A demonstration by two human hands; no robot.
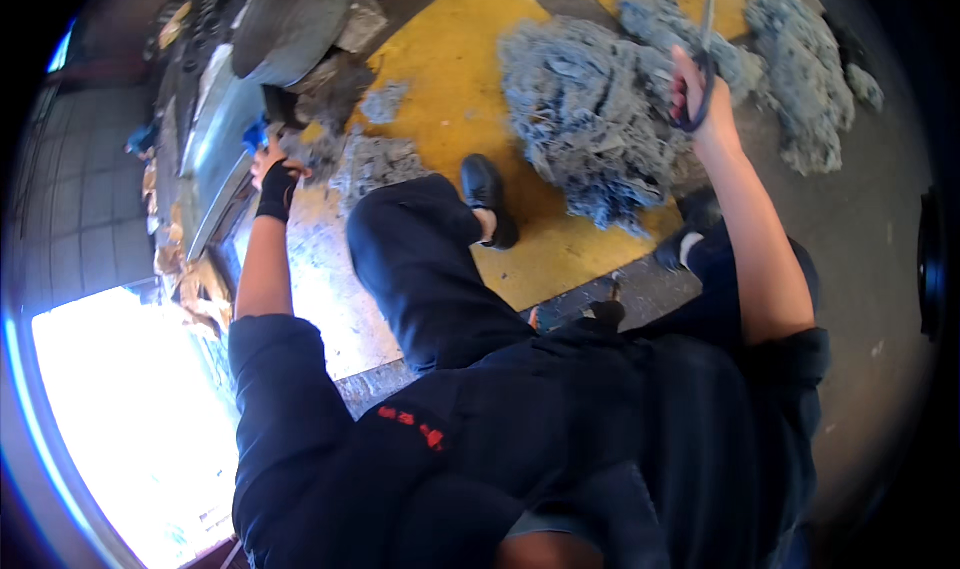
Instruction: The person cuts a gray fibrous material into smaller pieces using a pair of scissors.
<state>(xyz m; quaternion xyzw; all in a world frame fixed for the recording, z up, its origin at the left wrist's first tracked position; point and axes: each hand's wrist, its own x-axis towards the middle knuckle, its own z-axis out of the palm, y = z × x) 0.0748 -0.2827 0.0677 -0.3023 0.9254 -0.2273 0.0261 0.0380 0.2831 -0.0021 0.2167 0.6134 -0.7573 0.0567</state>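
Dark-handled scissors are gripped in my right hand, their blades pointing up and away from me. That hand is raised over the right side of a large heap of grey-blue fluffy fibre. Stretched out to the far left, my left hand wears a black wrist wrap. Its fingers are bent around a small bright blue piece, whose kind I cannot make out. The piece is beside a grey metal machine part with a curved edge.
More fibre clumps lie at the far right, and smaller tufts lie near the machine. A yellow sheet covers part of the floor under my feet. A large rounded grey disc stands at the upper left. Bright light comes through an opening.
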